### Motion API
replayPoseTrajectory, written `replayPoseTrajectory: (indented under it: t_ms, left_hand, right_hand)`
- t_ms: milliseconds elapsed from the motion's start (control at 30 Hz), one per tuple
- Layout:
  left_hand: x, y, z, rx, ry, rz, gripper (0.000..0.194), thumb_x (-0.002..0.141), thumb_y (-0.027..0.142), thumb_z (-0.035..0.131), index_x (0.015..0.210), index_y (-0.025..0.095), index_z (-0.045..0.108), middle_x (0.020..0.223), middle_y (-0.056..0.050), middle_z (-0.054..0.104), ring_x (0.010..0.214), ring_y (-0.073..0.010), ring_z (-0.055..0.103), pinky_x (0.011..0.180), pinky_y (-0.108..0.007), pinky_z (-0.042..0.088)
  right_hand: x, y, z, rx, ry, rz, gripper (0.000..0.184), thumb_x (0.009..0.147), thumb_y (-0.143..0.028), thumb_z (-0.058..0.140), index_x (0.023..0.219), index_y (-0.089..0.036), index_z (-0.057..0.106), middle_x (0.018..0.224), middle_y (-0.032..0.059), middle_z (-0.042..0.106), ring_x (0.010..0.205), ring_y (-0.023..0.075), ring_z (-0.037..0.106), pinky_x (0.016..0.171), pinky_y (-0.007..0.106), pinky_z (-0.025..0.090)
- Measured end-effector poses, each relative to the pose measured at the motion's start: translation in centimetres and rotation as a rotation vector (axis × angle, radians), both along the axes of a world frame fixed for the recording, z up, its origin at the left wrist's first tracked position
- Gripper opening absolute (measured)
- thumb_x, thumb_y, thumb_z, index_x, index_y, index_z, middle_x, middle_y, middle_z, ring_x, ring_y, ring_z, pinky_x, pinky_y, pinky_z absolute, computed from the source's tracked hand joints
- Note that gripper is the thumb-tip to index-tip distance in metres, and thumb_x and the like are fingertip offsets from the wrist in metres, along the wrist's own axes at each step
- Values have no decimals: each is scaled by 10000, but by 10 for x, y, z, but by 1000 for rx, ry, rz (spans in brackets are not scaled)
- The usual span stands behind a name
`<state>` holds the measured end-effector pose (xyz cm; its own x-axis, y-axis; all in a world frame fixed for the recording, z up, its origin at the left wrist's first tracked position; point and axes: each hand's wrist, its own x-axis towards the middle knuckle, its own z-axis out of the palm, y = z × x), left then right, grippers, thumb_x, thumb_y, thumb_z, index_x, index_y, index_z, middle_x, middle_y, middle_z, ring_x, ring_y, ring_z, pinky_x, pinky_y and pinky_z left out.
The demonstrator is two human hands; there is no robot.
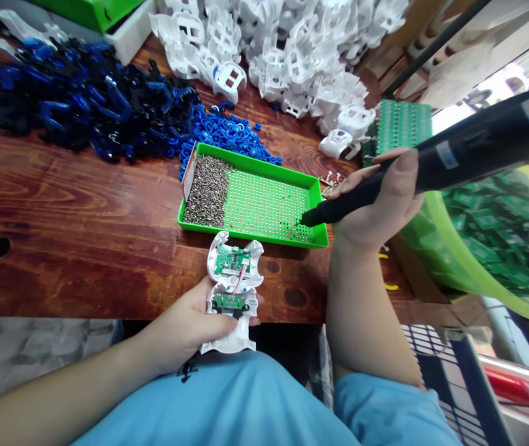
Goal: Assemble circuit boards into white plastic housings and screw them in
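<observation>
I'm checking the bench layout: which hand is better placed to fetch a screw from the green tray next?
Likely the right hand: its black screwdriver reaches over the green tray, while the left hand holds the white shell.

White casing (pixel 233 341), green boards (pixel 225 260) exposed; screwdriver (pixel 471 152) slanted.

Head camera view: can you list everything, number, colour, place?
table: one, brown, across view
power tool: one, black, right hand
shell assembly: one, white with green boards, left hand
tray: one, green, table centre
screws: many, silvery, tray's left end
glossy parts: pile, blue and black, left
small pieces: pile, blue, behind tray
loose shells: pile, white, table's back
stacked boards: several, green, back right
bin: one, lime, right side
loose boards: many, green, in bin
container: one, green, upper left
cylinder: one, red, lower right
shirt: one, blue, bottom
left hand: one, bare, lower centre
right hand: one, bare, right
</observation>
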<state>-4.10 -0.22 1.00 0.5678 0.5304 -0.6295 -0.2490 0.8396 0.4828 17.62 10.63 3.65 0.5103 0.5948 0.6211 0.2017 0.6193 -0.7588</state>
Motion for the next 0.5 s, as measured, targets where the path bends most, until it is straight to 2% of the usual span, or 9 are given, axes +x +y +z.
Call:
replayPoseTrajectory:
  t_ms: [167,333,433,500]
  left_hand:
    - [0,-1,-7,11,-33,-4,442,633,36,729,1039,197,657,996,-42,747,906,-248,702,761,-317,534]
    - [-1,0,-13,36,-62,-27,447,637,54,731,1050,199,643,973,-32,746,892,-225,701,751,-296,533]
    - [-1,0,-13,71,-62,-46,413,639,41,716,1013,201,649,932,-12,740,851,-193,694,740,-271,514]
    - [-1,0,-12,107,-58,-52,408,646,36,697,1016,202,646,894,-2,732,831,-180,684,735,-262,500]
  right_hand:
    - [2,-1,0,-8,-29,12,176,869,-385,505,758,-249,517,487,-64,447,379,111,417,357,255,341]
    - [2,-1,-2,-44,-50,-24,166,868,-401,492,777,-264,520,515,-69,443,393,104,436,370,249,362]
    - [-1,-3,6,18,17,-74,196,855,-384,488,729,-244,541,486,-67,423,373,99,428,339,235,351]
    - [-4,-14,18,93,41,-102,229,873,-362,480,705,-236,571,488,-58,419,377,95,441,340,223,346]
